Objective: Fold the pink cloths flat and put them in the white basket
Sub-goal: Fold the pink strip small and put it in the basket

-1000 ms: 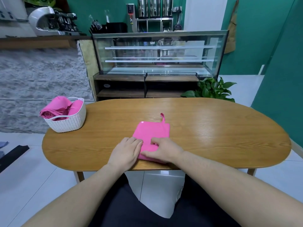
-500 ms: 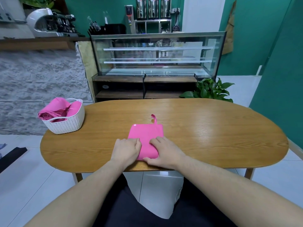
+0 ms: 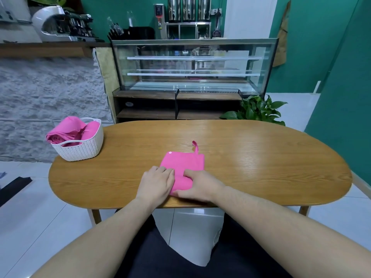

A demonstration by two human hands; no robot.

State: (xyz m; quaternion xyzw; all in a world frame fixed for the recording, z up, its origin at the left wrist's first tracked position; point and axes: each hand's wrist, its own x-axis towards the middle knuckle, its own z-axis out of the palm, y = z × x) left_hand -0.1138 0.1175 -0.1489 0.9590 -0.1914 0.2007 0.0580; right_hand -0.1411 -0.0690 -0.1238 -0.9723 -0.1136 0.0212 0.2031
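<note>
1. Pink cloth [image 3: 183,167]: lies on the tabletop [image 3: 261,157] near its front edge, at about 6 o'clock from the tabletop's centre. It is already folded to a small rectangle, with its hanging loop [image 3: 195,146] pointing toward 12 o'clock.
2. Left hand [image 3: 157,181]: rests on the left edge of the cloth, its grip slack, fingers laid nearly straight on the fabric and holding nothing.
3. Right hand [image 3: 197,184]: covers the near right corner of the cloth; the fingers curl onto the fabric, but whether they pinch it or merely press cannot be told.
4. White basket [image 3: 80,146]: stands at about 10 o'clock from the cloth, well apart from it, at the left end of the tabletop. Folded pink cloths [image 3: 69,130] already fill it above the rim.
5. Step in hand, by judgement: the near edge is being flattened or taken up for a further fold; the folding is close to done.
6. Next move, by judgement: either a last fold away toward 12 o'clock, or a lift of the flat bundle with both hands and a carry toward 10 o'clock. The basket being nearly full, the bundle would need to be set on top of the pile.
</note>
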